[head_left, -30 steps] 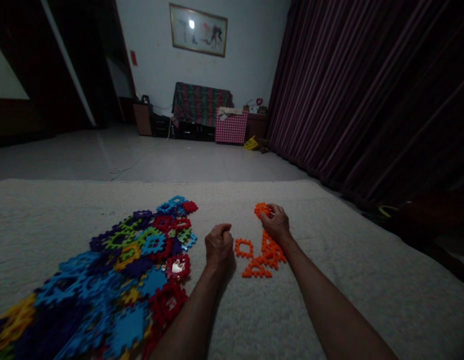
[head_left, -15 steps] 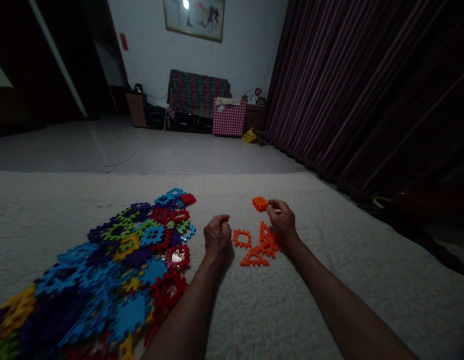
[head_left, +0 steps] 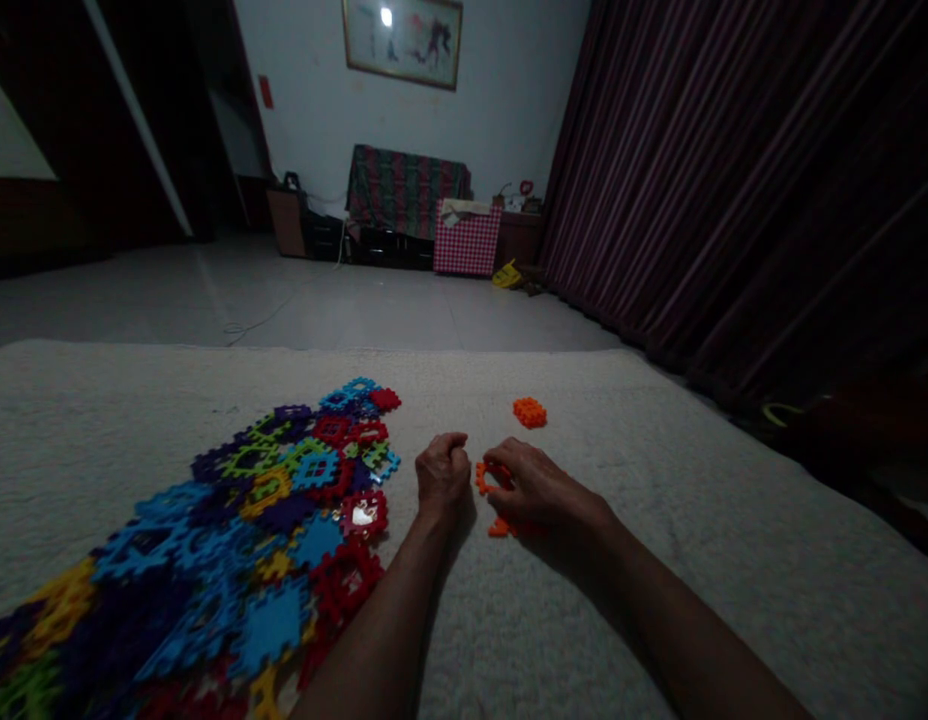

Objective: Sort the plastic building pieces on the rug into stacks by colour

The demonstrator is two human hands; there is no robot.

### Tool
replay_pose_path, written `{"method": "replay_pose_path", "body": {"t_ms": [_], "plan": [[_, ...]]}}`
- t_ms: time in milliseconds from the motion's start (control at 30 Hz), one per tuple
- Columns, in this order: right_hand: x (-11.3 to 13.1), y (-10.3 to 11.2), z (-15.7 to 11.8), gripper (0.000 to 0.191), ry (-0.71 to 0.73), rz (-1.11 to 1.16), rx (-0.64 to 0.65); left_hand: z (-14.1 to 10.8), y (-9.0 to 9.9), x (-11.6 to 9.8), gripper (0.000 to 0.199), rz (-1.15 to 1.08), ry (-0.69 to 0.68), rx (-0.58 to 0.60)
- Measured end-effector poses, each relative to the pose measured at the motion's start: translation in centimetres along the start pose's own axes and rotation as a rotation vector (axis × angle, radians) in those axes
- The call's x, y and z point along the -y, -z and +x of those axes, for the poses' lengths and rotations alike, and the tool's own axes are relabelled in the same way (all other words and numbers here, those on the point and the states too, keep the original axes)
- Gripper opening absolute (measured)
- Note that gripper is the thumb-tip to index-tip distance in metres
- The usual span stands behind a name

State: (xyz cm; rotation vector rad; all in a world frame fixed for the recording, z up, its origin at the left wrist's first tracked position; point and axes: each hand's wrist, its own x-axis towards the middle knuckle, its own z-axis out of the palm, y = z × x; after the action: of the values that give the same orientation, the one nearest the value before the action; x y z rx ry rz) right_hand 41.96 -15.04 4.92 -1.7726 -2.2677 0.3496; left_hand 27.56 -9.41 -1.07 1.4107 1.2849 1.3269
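My left hand (head_left: 443, 475) rests on the pale quilted cover, its fingers curled into a fist; whether it has anything inside is hidden. Just right of it, my right hand (head_left: 531, 483) reaches over an orange square frame piece (head_left: 482, 478), thumb and fingers apart around its right side. Part of another orange piece (head_left: 500, 527) shows below the right hand, which hides the other orange pieces. Farther up lies a small stack of orange pieces (head_left: 530, 412), touched by neither hand.
A large heap of blue, purple, red, green and yellow interlocking pieces (head_left: 273, 625) spreads left of my left forearm. Past the far edge of the quilted cover (head_left: 434, 370) is a tiled floor, with a cabinet along the wall. A dark curtain hangs at the right.
My right hand has left the orange stack and come down and left over the orange square frame. My left hand keeps its fist beside the pieces. The view has shifted slightly.
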Motion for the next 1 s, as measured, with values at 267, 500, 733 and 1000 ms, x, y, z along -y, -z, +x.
{"method": "replay_pose_path", "body": {"t_ms": [267,500,733,1000], "plan": [[-4.0,-2.1,1.7,0.036,-0.041,-0.005,-0.274,0.2,0.3,-0.2,0.034,0.042,-0.017,0.022],[-4.6,-2.7,2.0,0.044,-0.11,-0.059,-0.225,0.3,0.1,0.3,0.033,0.046,-0.025,0.015],[-5.5,-2.0,2.5,0.031,-0.106,0.03,-0.419,0.4,0.0,0.5,0.034,0.04,-0.036,0.007],[-10.8,-0.5,5.0,0.036,-0.348,-0.007,-0.706,0.3,0.0,0.4,0.035,0.029,-0.006,0.019]]}}
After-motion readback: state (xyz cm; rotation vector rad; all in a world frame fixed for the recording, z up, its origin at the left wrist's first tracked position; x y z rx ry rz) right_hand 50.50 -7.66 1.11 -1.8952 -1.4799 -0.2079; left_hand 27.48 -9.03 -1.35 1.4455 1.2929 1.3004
